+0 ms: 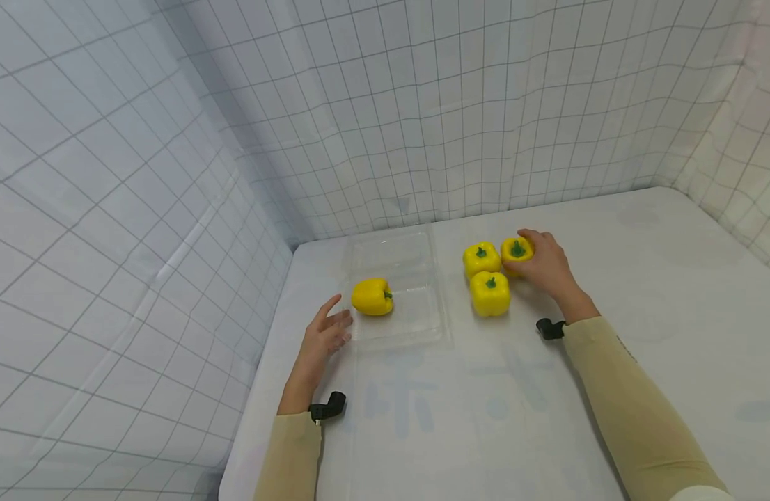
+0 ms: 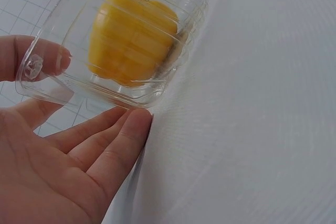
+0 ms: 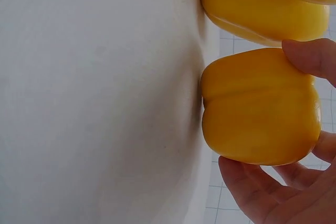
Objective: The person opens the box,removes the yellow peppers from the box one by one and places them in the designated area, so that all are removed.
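My right hand holds a yellow bell pepper between thumb and fingers. The pepper is upright, its green stem up, and its base is at the table. Two more yellow bell peppers, a rear one and a front one, stand close beside it on the left. A clear plastic container lies open further left, with one yellow bell pepper on its side in it. At the container's left edge, my left hand has spread, loosely bent fingers; its fingertips are against or very near the clear wall.
The container's clear lid half lies at the back, towards the grid-patterned curtain. Similar curtains rise at left and right. A white cloth covers the table. Both wrists wear small black cameras.
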The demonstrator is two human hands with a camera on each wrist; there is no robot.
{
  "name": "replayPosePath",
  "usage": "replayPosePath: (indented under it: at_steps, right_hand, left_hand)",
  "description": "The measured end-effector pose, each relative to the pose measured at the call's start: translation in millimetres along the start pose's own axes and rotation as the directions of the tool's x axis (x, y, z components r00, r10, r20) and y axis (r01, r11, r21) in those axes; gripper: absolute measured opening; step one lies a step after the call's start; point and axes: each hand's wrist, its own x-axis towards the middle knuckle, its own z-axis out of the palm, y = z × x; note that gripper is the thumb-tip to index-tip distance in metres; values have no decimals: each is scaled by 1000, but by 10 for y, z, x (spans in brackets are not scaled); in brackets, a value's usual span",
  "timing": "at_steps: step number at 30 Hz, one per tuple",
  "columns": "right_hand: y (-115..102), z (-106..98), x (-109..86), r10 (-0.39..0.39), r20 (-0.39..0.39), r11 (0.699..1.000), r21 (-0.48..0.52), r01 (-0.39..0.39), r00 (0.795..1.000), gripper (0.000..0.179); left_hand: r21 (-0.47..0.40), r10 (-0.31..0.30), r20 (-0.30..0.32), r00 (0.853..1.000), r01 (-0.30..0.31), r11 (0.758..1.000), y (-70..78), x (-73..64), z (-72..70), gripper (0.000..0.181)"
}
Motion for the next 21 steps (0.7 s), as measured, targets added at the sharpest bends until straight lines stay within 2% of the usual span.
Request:
replayPosePath:
  at_steps: [11, 21]
  right_hand:
    - [13, 5, 2, 21, 10, 1000, -5, -21, 1000, 81]
    - [9, -9, -7, 36, 47, 999, -22, -35, 998, 81]
  left_hand:
    - [3, 7, 4, 1000, -7, 1000, 4, 17, -6, 64]
    - [9, 2, -9, 1000, -2, 1000, -78, 65, -17, 65]
